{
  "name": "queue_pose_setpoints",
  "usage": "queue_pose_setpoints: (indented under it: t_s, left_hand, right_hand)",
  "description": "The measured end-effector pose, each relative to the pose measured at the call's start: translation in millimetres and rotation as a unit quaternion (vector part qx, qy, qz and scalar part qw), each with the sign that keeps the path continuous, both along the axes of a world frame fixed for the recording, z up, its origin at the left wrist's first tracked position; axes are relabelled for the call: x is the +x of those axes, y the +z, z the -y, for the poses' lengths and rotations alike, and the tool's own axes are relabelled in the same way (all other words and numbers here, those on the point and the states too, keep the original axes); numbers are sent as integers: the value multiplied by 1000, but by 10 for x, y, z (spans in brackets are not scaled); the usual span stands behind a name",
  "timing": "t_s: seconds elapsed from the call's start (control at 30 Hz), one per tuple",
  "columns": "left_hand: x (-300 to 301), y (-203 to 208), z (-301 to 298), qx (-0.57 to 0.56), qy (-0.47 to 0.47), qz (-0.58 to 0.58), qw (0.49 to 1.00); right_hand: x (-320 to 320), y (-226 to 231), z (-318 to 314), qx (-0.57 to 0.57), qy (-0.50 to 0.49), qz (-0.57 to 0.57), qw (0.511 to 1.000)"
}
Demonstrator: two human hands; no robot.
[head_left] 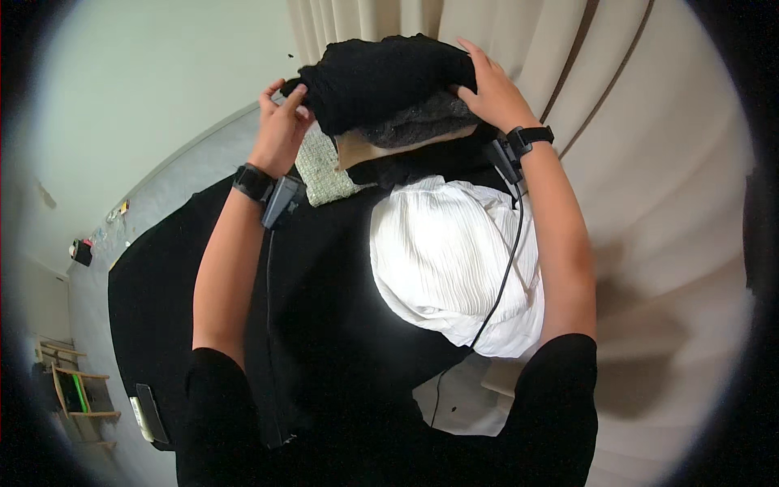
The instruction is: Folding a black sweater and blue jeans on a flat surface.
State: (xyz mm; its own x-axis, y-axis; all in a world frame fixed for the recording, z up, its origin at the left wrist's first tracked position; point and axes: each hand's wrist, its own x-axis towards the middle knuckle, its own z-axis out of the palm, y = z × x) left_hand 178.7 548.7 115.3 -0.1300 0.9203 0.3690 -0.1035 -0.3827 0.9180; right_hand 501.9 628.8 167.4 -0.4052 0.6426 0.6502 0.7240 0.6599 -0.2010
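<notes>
A black folded garment [381, 77] lies on top of a stack at the far side of the black-covered surface. My left hand [280, 130] pinches its left corner between thumb and fingers. At the opposite edge, my right hand [497, 96] grips the same cloth, thumb on the near side and fingers over the top. Beneath it are a dark grey knit piece [422, 120] and a beige folded cloth [365, 151]. A pale green, coarsely woven piece [324, 170] sticks out at the stack's left. Nearer me, a white pleated garment [446, 252] lies loosely bunched.
Cables run from the devices strapped to both wrists, the right one crossing the white garment. Beige curtains [641, 203] hang along the right and behind the stack. A dark phone [151, 412] lies at the black cover's [154, 308] left edge. Wooden furniture [81, 390] stands at far left.
</notes>
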Motion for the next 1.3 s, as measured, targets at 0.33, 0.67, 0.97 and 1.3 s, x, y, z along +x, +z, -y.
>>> queue_pose_setpoints:
  t_s: [0.33,0.67,0.97,1.3]
  left_hand:
    - [88,72,122,-8,-139,199,970]
    - [124,47,106,-27,-166,66,984]
    - [4,112,535,-113,-83,-57,989]
    - [565,-261,3090,-13,-211,-244,947]
  right_hand:
    - [113,-10,-61,45,-72,117,989]
    - [182,27,18,79,-128,156,976]
    - [79,157,1019,-8,92,20,996]
    - [-621,-740,3100,-562,476,-36,676]
